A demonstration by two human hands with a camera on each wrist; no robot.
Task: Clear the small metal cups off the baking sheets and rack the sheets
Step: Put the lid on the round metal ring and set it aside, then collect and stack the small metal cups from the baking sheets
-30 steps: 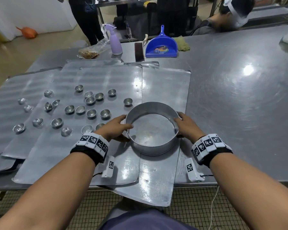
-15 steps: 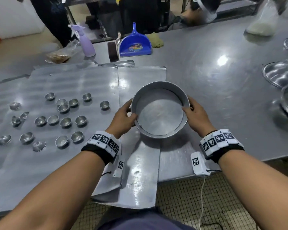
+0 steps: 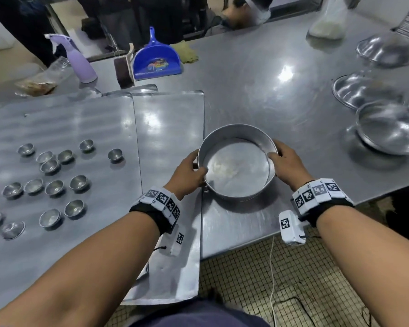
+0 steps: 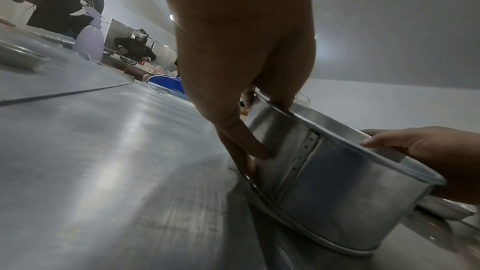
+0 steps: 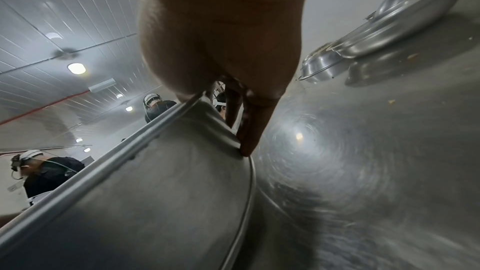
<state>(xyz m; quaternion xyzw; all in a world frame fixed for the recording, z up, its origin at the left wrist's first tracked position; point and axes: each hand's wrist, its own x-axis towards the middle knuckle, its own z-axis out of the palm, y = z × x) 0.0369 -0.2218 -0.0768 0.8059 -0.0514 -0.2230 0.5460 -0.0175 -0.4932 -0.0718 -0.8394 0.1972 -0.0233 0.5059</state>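
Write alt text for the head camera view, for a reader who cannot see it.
Both hands, left hand and right hand, grip opposite sides of a round metal pan on a steel table. To the left, small metal cups lie scattered on overlapping baking sheets. A blue dustpan and purple spray bottle stand behind.

About fifteen small metal cups (image 3: 54,187) are seen scattered over the left part of a broad, flat, dull silver baking sheet (image 3: 62,123) laid on the surface. They are shallow, round and shiny; most are set upright with the open side up, while one at the near left (image 3: 12,230) is tipped. A second baking sheet (image 3: 170,128) is laid just to the right, overlapped along its left edge by the first, with its near end jutting past the edge of the surface. No cups are carried on it.
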